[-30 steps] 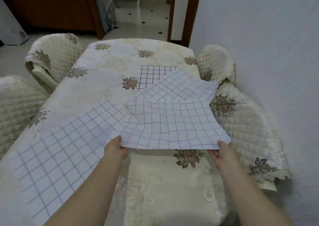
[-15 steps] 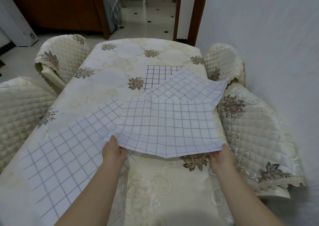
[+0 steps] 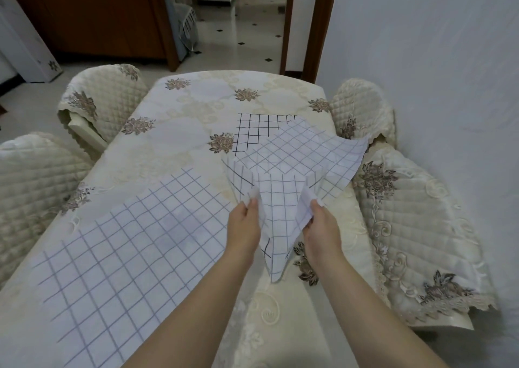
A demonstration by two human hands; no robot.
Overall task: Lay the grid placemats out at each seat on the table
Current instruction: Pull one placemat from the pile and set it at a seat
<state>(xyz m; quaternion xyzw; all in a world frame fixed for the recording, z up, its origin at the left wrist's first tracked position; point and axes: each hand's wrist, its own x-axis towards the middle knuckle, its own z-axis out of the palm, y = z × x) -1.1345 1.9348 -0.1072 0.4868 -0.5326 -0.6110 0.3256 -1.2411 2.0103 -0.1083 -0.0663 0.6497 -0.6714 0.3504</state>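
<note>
I hold a white grid placemat (image 3: 276, 213) above the table's near right part. My left hand (image 3: 243, 224) pinches its left corner and my right hand (image 3: 320, 224) pinches its right corner. The two hands are close together, so the mat's near edge sags in a fold between them. Its far part (image 3: 306, 151) lies over the table's right edge. A second white grid placemat (image 3: 120, 247) lies flat on the near left of the table. A third mat with darker black lines (image 3: 258, 129) lies further back, partly covered by the held mat.
The table (image 3: 196, 106) wears a cream floral cloth. Quilted cream chairs stand at the left (image 3: 31, 176), the far left (image 3: 101, 98), the far right (image 3: 362, 106) and the right (image 3: 415, 227). A white wall (image 3: 449, 58) runs close along the right side.
My hands have moved toward each other, and the held mat, stretched flat before, now folds and droops between them. The view has shifted a little.
</note>
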